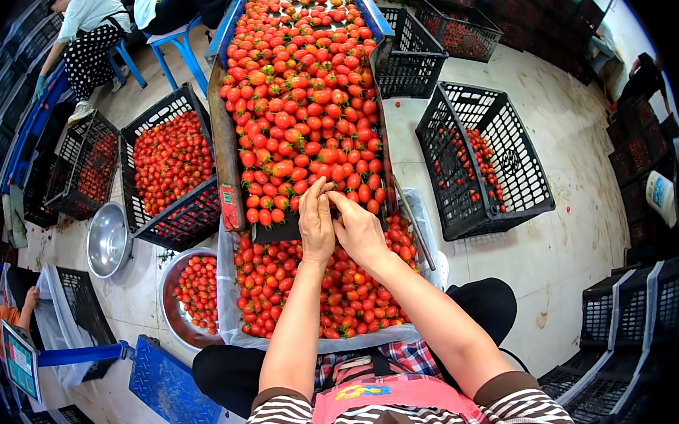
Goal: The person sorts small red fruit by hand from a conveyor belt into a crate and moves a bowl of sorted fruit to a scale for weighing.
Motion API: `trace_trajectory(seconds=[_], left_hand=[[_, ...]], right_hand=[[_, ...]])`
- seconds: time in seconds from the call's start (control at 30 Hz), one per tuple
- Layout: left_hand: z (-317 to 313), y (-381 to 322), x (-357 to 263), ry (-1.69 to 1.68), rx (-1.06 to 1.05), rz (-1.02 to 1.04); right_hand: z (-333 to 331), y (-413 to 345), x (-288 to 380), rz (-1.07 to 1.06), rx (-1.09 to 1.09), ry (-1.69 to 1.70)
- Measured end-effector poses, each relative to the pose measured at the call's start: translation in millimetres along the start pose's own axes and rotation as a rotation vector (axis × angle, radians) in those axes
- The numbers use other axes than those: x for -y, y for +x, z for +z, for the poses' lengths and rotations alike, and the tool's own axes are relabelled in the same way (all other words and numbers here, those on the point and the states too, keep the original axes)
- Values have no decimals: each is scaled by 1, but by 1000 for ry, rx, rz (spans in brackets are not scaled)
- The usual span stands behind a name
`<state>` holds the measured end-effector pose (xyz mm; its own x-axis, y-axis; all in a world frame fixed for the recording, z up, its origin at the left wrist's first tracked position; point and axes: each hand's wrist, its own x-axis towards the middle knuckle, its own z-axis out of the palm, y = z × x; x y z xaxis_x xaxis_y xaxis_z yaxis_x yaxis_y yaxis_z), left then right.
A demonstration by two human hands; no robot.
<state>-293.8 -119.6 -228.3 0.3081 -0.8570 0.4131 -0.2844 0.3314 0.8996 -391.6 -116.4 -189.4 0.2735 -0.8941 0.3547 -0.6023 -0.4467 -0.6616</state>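
Note:
Small red oval tomatoes (307, 107), some with green stalks, cover a sloping chute whose metal side wall (228, 155) stands at the left. At its lower end my left hand (316, 220) and my right hand (355, 222) are close together, fingertips nearly meeting, over the lowest tomatoes. Whether anything is between the fingers is hidden. Below the chute's dark lip, a crate lined with translucent plastic (231, 316) holds more tomatoes (346, 301), under my wrists and forearms. A thin rod (415, 224) slants along the crate's right side.
Black plastic crates with tomatoes stand left (179, 224) and right (466, 220). A steel bowl of tomatoes (171, 315), another steel bowl (108, 239) and a blue platform scale (174, 386) are at left. Other people sit at upper left; a person's arm (27, 305) shows at far left.

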Motion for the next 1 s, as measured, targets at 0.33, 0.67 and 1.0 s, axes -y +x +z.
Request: trace_trajectory(seconds=[0.33,0.67,1.0], left_hand=[[-5,-3,7,-419,-182,-62],[-52,31,2,746,-340,114],[-52,29,15,644,-210,96]], right_hand=[[-29,-12,38,314,-85,541],[-155,7,32,316,-116,1258],[-4,25,-14,-34,-130,-167]])
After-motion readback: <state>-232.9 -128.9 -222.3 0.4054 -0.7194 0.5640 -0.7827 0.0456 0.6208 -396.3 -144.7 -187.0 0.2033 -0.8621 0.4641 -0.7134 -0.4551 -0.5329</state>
